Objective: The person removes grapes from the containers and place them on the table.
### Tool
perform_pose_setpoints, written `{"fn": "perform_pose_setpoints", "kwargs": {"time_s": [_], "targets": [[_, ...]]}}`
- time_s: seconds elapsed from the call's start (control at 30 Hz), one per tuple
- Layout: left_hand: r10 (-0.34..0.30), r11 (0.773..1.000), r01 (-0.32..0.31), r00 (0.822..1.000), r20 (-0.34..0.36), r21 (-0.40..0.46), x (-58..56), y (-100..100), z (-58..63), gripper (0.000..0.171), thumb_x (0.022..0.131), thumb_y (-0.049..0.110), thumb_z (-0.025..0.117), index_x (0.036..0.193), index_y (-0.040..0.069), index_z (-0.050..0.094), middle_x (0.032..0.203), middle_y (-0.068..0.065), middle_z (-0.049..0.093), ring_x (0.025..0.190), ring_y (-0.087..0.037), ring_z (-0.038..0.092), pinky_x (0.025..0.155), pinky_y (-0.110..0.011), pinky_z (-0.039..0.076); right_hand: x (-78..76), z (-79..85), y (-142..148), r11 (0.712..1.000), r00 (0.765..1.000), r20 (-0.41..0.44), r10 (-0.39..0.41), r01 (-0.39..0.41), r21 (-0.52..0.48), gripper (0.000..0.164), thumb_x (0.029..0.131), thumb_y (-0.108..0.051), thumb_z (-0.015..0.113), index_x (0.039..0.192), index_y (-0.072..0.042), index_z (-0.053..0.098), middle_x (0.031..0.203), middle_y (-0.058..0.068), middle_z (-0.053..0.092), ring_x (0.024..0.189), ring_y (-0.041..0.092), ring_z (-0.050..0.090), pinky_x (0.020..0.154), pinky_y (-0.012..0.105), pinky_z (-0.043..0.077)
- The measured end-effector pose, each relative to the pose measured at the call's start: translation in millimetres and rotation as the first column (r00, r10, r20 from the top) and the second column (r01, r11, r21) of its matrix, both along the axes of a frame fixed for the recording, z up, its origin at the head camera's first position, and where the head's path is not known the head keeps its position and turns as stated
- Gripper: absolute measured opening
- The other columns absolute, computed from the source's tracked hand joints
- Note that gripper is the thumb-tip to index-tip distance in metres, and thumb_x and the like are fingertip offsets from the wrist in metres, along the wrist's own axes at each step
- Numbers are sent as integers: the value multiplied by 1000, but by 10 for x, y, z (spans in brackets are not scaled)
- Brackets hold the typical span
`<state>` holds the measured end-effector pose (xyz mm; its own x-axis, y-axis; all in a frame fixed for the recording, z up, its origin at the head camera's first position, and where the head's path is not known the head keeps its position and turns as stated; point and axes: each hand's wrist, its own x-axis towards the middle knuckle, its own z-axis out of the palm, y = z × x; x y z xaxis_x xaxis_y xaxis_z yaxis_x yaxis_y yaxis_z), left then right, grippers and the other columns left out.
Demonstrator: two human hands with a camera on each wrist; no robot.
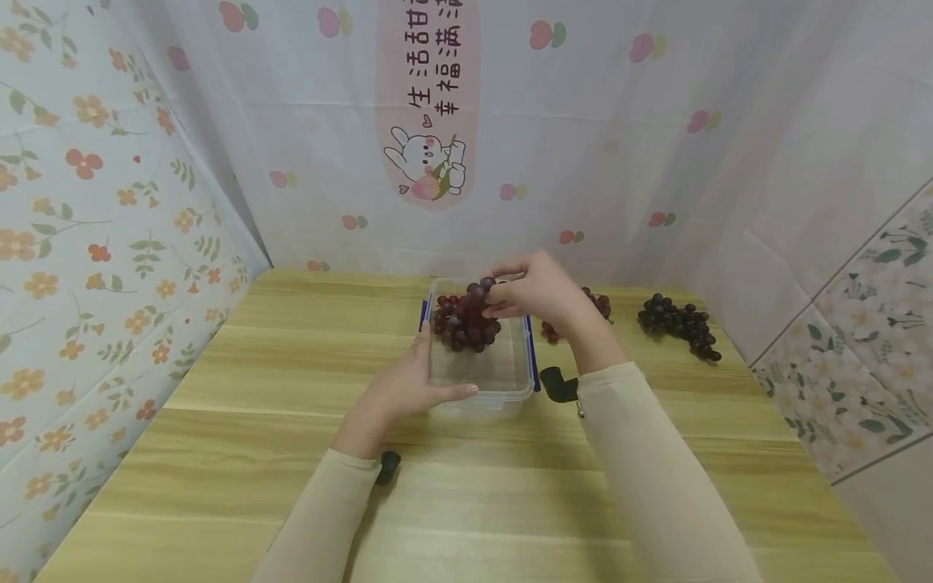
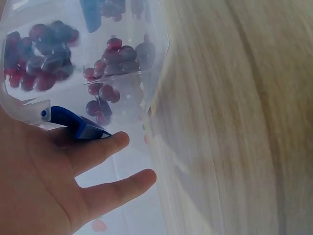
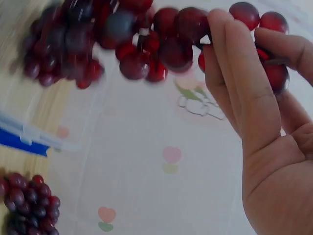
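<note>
A clear plastic box (image 1: 517,393) with blue side clips stands on the table. My left hand (image 1: 411,380) rests against its left side, with the thumb along the front rim. In the left wrist view its fingers (image 2: 120,188) look straight beside a blue clip (image 2: 80,125). My right hand (image 1: 535,291) pinches a bunch of dark red grapes (image 1: 477,312) by one end. The bunch hangs over and into the back of the box. Red grapes (image 2: 44,58) show through the box wall; I cannot tell how many bunches they belong to.
Right of the box lies a red grape bunch (image 1: 598,303), partly hidden by my right arm. Farther right is a black grape bunch (image 1: 678,324). A patterned curtain (image 1: 291,121) stands behind the table, with tiled-pattern cloth (image 1: 875,324) at right.
</note>
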<state>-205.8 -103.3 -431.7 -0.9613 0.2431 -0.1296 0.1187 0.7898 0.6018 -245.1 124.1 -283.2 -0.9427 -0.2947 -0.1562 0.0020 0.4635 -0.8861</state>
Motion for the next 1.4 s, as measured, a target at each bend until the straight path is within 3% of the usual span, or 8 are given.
{"fn": "perform_pose_setpoints", "kwargs": {"time_s": [0.03, 0.2, 0.27, 0.37, 0.73, 0.9, 1.07, 1.4], "targets": [[1, 1000, -1, 1000, 1, 1, -2, -2, -5, 148, 74, 93, 68, 172, 12, -8, 180, -15, 10, 161, -40, 32, 124, -60, 40, 50, -9, 15, 1000, 1000, -9, -20, 20, -9, 38, 100, -13, 71, 137, -12, 71, 123, 16, 79, 96, 22, 83, 66, 28, 63], [8, 1000, -8, 1000, 11, 13, 1, -13, -12, 145, 76, 89, 70, 172, 13, -9, 180, -14, 8, 162, -40, 30, 126, -60, 37, 316, -80, 8, 968, 988, -55, -146, 131, -213, 34, 101, -10, 71, 135, -12, 72, 122, 16, 79, 100, 19, 82, 68, 23, 64], [11, 1000, -12, 1000, 15, 17, 2, -18, -14, 145, 77, 88, 71, 172, 14, -9, 180, -14, 7, 162, -40, 29, 127, -61, 35, 413, -110, -24, 924, 980, -66, -188, 154, -349, 31, 99, -5, 72, 130, -5, 73, 127, 20, 76, 101, 20, 82, 88, 29, 65], [13, 1000, -13, 1000, 14, 24, -6, -30, -24, 144, 79, 86, 71, 172, 13, -10, 180, -16, 7, 163, -40, 27, 128, -60, 33, 544, -148, -67, 863, 964, -82, -253, 186, -470, 28, 97, -5, 76, 125, -3, 74, 128, 21, 75, 101, 19, 81, 92, 32, 64], [1, 1000, -2, 1000, 16, 5, -4, 7, -53, 147, 75, 93, 67, 171, 13, -9, 180, -14, 7, 163, -41, 27, 128, -59, 34, 945, -261, 153, 706, 889, -128, -440, 254, -661, 23, 96, 5, 73, 119, 4, 74, 121, 13, 75, 103, 20, 81, 91, 36, 64], [13, 999, -13, 1000, 13, 42, 9, 13, -51, 152, 70, 96, 67, 172, 15, -12, 180, -13, 6, 162, -40, 28, 126, -60, 37, 1117, -138, 363, 605, 831, -141, -538, 264, -751, 20, 93, 8, 75, 113, 7, 76, 119, 18, 76, 100, 25, 82, 88, 38, 64], [10, 999, -10, 1000, 1, 47, -5, 14, -31, 151, 70, 96, 67, 172, 16, -11, 180, -15, 7, 162, -40, 28, 126, -61, 37, 1247, -44, 528, 501, 803, -123, -583, 236, -833, 21, 89, 10, 78, 110, 12, 76, 120, 23, 73, 93, 29, 83, 85, 41, 64], [2, 998, -2, 1000, 4, 65, -14, 19, -11, 142, 81, 82, 73, 171, 16, -13, 180, -15, 5, 164, -40, 25, 127, -61, 35, 1341, -30, 735, 466, 760, -138, -635, 234, -853, 29, 87, 12, 79, 114, 20, 71, 118, 25, 73, 93, 31, 82, 84, 40, 64]]}}
